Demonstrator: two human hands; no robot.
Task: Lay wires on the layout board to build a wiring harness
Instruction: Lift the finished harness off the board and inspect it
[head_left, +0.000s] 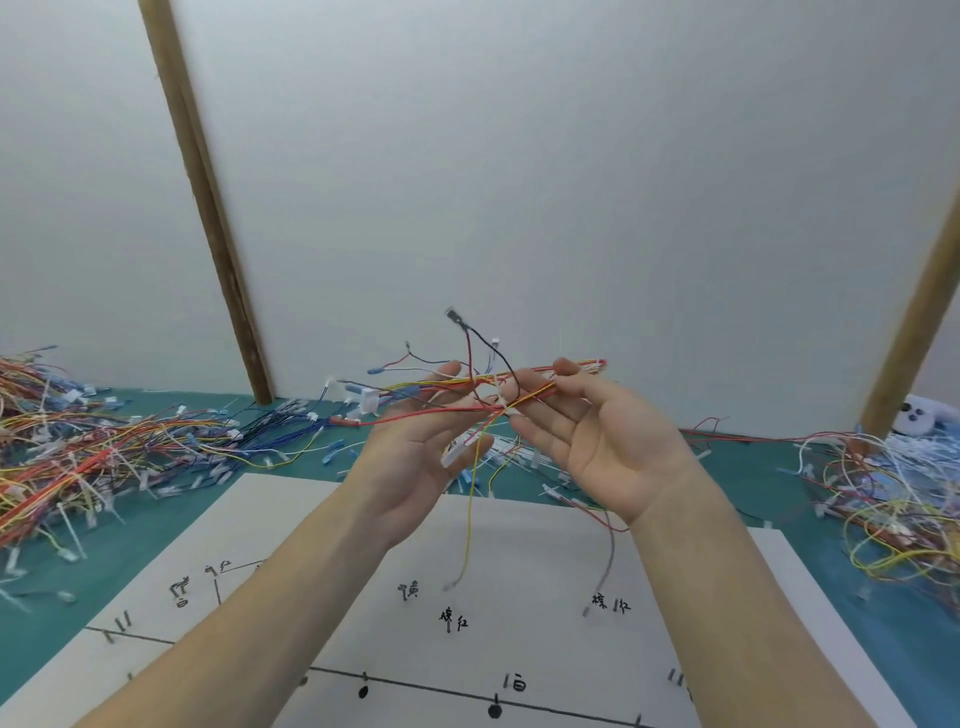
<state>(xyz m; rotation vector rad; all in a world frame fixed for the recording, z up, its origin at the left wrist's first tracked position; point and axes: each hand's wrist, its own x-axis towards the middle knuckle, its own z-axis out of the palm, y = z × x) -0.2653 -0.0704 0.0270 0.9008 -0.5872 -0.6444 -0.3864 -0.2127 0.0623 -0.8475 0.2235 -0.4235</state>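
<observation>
Both hands are raised palm-up above the white layout board (519, 582), which carries drawn lines, dots and handwritten labels. A small bundle of red, yellow and black wires (483, 395) with white connectors runs across between them. My left hand (415, 447) holds the bundle with thumb and fingers curled around it; a white connector sits at its thumb. My right hand (597, 441) pinches the wires between thumb and fingertips. A yellow wire (467, 530) and a red one hang down toward the board.
A big heap of coloured wires (78, 441) lies at the left on the green mat (171, 519). Another tangle (893, 499) fills the right side. Two wooden posts (208, 208) stand against the white wall. A white device (919, 415) sits at the far right.
</observation>
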